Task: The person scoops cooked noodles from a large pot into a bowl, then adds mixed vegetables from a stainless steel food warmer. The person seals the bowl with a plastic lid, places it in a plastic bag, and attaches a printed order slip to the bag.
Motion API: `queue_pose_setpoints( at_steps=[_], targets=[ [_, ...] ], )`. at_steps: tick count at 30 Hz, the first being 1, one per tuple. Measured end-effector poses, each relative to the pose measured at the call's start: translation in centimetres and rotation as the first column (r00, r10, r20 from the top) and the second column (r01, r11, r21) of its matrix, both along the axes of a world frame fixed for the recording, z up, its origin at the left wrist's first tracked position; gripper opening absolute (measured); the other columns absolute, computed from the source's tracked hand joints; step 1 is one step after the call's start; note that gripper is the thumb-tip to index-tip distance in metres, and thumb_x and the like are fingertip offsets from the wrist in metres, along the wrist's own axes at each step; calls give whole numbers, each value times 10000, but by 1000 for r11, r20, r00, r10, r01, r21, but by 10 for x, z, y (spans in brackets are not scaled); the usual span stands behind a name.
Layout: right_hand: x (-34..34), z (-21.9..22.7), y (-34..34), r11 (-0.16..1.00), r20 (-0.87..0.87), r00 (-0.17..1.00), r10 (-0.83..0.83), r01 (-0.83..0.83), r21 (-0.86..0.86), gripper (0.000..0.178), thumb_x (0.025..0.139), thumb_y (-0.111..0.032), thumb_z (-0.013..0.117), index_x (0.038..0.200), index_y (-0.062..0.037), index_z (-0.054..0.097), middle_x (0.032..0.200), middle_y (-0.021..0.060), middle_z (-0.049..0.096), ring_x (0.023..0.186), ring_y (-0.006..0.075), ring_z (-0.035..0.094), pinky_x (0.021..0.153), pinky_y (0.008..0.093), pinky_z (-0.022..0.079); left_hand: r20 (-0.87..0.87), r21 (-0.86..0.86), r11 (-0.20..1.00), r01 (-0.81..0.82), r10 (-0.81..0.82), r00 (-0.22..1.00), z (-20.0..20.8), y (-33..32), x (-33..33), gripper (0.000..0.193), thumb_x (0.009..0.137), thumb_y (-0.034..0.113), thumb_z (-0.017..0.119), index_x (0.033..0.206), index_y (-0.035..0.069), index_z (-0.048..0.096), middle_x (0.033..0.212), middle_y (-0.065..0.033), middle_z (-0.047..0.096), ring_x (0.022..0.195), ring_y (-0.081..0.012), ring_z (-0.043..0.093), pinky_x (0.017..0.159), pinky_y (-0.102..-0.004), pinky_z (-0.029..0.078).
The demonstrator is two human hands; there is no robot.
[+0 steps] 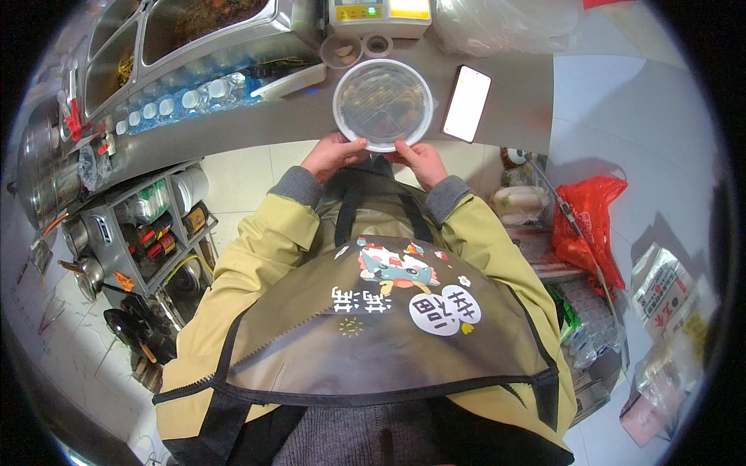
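Round container [383,105], pale rim, clear lid [381,89] on, is at the front edge of the bench [291,116], near rim at or slightly past that edge; can't tell from this angle if it rests on the steel or is lifted a bit. Left hand [338,158] and right hand [420,162] both have fingers clamped on the near rim, one each side of its middle: thumbs on top, the rest curled under and mostly hidden. Reads as a symmetric pinch to hold it level and the lid down, tips well off the lid's centre. Two small cups [340,51] [378,46] sit just behind it, pale bits in the left one; a scale [379,15] stands behind those, probably so it's reachable straight ahead. Phone [467,103] lies face up, screen lit, by the front edge, short of the right front corner, likely there for an easy glance. Clear plastic bag [505,27] farther back on the right. Capped bottles [192,99] lined up on the left side, in front of metal food trays [206,27], presumably to leave the front edge for handling
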State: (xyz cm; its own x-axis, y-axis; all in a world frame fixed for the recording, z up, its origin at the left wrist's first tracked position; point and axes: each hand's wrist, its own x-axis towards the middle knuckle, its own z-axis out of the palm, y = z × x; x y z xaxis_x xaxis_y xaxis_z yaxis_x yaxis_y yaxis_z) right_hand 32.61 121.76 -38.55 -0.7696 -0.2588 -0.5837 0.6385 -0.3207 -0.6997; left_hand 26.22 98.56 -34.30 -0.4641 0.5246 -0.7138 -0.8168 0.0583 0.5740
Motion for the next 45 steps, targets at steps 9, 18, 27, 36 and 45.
queue_pose_setpoints(
  at_steps=[9, 18, 27, 36, 45],
  targets=[
    [-7, 9, 5, 999, -16, 999, 36, -35, 19, 413, 927, -323, 628, 1060, 68, 653, 998, 152, 696, 911, 197, 667, 867, 320, 506, -72, -172, 971, 164, -178, 981, 15, -4, -7, 443, 931, 304, 625, 1250, 17, 514, 1113, -63, 621, 977, -144, 615, 855, -265, 507],
    [-13, 7, 16, 987, -109, 982, 157, -158, 5, 450, 930, -387, 607, 1061, 39, 670, 986, 126, 706, 929, 177, 659, 859, 310, 496, -108, -162, 977, -139, 123, 987, 10, -16, -23, 529, 934, 372, 608, 1319, 56, 426, 1107, -64, 597, 943, -159, 619, 825, -304, 551],
    [-27, 24, 30, 815, 33, 906, 422, -395, 424, 466, 929, -454, 580, 1015, -10, 692, 965, 98, 711, 860, 143, 661, 699, 281, 531, -82, -222, 938, 265, -289, 954, 16, -29, -44, 599, 917, 430, 614, 1321, 34, 417, 1149, -111, 604, 970, -201, 630, 839, -331, 543],
    [-59, 29, 33, 917, -36, 982, -184, 185, 353, 504, 1002, -476, 402, 1008, -9, 589, 777, 50, 610, 678, 134, 603, 570, 279, 511, -553, -383, 849, -364, 104, 827, -25, -5, -45, 504, 995, 447, 447, 1218, 7, 554, 1115, -129, 633, 1009, -214, 611, 872, -319, 469],
    [-63, -5, 19, 638, -397, 910, -120, 377, 671, 493, 1027, -424, 331, 1044, 5, 574, 917, 211, 635, 856, 361, 615, 784, 406, 469, -692, -606, 693, -391, -215, 689, -23, 4, -41, 576, 1003, 475, 327, 1256, -1, 532, 1243, -243, 567, 1162, -418, 517, 995, -426, 395]
  ],
)
